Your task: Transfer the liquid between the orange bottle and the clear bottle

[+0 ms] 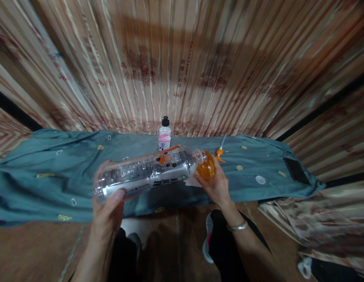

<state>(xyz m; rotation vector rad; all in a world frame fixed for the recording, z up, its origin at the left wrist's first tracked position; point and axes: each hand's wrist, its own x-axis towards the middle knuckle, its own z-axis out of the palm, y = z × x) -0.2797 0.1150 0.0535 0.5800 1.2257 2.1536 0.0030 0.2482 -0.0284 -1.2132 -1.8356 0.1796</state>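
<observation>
My left hand (108,205) is wrapped round the base of a large clear plastic bottle (167,166) with an orange and silver label. The bottle lies nearly level, its neck pointing right. My right hand (215,182) grips a small amber bottle (205,167) at the large bottle's mouth. Their openings meet or nearly meet; I cannot tell which. Behind the hands, an orange spray head (219,152) with a pale tube lies on the green cloth (249,156). A clear bottle with a black cap and pink label (164,135) stands upright at the back.
A black phone (297,171) lies near the cloth's right end, with a round white cap (260,179) to its left. Beyond the cloth hangs a pleated, patterned curtain (182,70). Below are the tiled floor (164,243) and my feet.
</observation>
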